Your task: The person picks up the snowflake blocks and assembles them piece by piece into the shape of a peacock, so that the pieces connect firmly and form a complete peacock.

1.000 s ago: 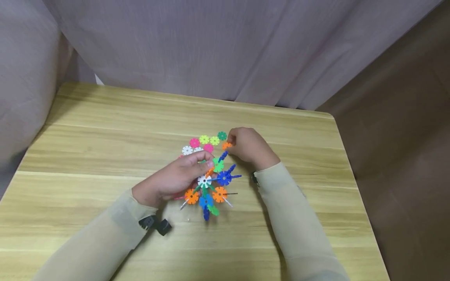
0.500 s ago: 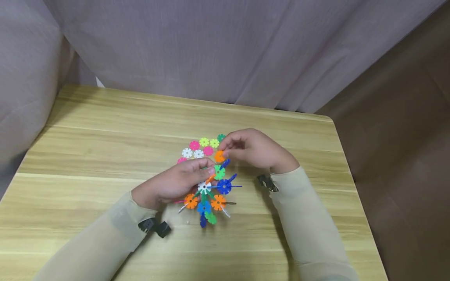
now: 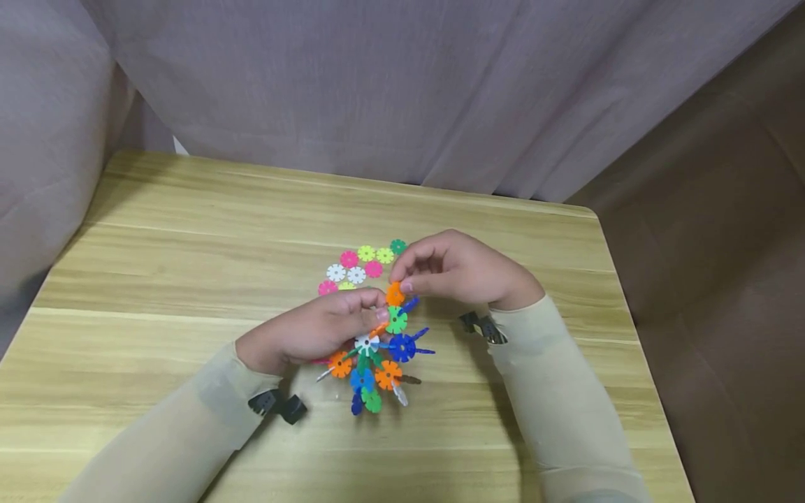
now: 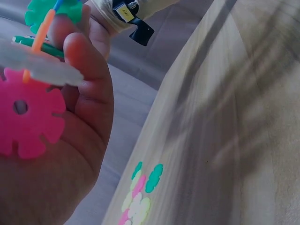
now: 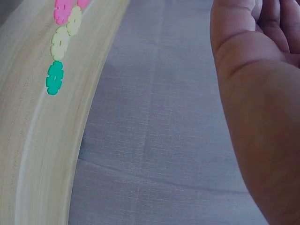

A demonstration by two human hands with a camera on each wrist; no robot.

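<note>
One orange disc [image 3: 394,293] between right fingers [image 3: 409,285]

No legible text anywhere; perhaps a blurred yellow label [image 4: 123,8] on the wrist clip [image 4: 136,26]

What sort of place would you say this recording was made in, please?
Probably a home or small indoor play corner: a light wooden table stands against a grey curtain, with loose plastic snowflake discs on it and a snowflake-disc model held in both hands.

Beige long sleeves [image 3: 189,426]; black wrist-worn camera mounts [image 3: 277,405].
</note>
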